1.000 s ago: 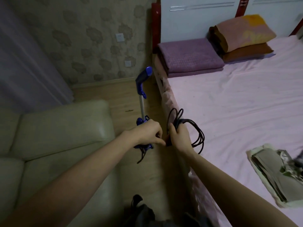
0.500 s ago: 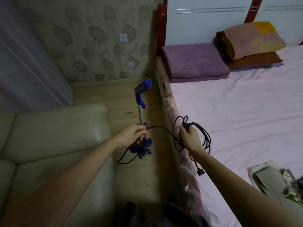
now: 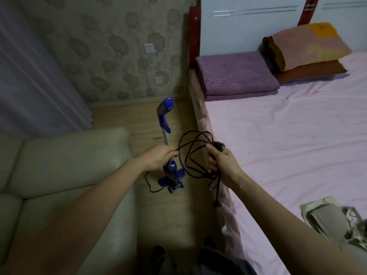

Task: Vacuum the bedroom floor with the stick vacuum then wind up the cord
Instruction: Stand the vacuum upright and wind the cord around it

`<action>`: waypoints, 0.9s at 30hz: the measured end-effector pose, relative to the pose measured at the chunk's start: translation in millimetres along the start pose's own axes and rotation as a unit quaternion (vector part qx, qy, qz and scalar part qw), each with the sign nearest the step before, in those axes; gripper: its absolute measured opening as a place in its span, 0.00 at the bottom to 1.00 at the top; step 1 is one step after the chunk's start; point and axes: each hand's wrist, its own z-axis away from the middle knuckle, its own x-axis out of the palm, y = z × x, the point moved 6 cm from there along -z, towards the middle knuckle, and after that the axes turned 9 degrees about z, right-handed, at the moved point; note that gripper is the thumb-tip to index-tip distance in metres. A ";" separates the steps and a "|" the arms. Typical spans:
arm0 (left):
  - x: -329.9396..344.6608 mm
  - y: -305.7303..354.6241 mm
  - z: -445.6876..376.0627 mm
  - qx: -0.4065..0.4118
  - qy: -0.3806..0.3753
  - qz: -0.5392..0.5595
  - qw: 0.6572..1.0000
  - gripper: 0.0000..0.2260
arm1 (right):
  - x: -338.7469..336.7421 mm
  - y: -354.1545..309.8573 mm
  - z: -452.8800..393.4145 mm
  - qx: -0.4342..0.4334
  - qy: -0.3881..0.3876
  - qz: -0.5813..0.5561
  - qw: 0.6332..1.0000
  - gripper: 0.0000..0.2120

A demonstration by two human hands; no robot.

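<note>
I am winding the cord (image 3: 195,155): my right hand (image 3: 222,161) grips the bundle of loops above the bed (image 3: 288,147) edge, and my left hand (image 3: 158,156) pinches the free strand, which I should feed in equal loops without twisting. The vacuum (image 3: 168,155) stands on the wooden floor (image 3: 168,211) between sofa (image 3: 59,165) and bed.

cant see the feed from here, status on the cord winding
Left hand pinches the cord strand; right hand grips the gathered loops. Stick vacuum upright on the floor between sofa and bed. Some cord slack on the floor; nothing blocking.
</note>
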 end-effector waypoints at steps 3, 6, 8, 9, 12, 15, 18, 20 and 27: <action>23.5 -39.6 8.2 -0.097 -0.069 -0.063 0.991 0.11 | -22.4 -3.0 3.5 0.011 0.065 -0.084 0.994 0.17; 23.2 -45.9 8.9 -0.118 0.028 0.025 0.992 0.14 | -32.4 -3.0 9.5 -0.025 0.090 -0.023 0.995 0.16; 15.4 -26.8 4.8 -0.102 0.106 0.217 0.965 0.13 | -28.6 3.3 11.9 -0.041 0.099 0.044 0.993 0.12; 12.9 -12.5 2.4 -0.086 0.108 0.301 0.944 0.12 | -25.4 8.1 12.2 -0.044 0.107 0.073 0.991 0.09; 3.0 32.9 -1.5 -0.012 0.058 0.408 0.911 0.12 | -11.7 18.2 10.7 -0.048 0.104 0.127 0.985 0.07; -5.2 54.9 -0.6 0.041 0.020 0.398 0.916 0.12 | 4.2 23.9 7.7 -0.020 0.059 0.096 0.993 0.09; -6.2 55.8 -1.5 0.044 0.003 0.384 0.922 0.13 | 19.4 19.4 8.9 -0.031 0.009 0.094 0.995 0.04; -6.4 52.4 -3.2 0.041 0.006 0.384 0.922 0.13 | 30.6 17.6 9.0 -0.044 -0.006 0.097 0.994 0.03; -11.3 50.1 -9.3 0.039 0.122 0.394 0.910 0.14 | 40.1 22.3 5.3 -0.015 0.094 0.072 0.993 0.10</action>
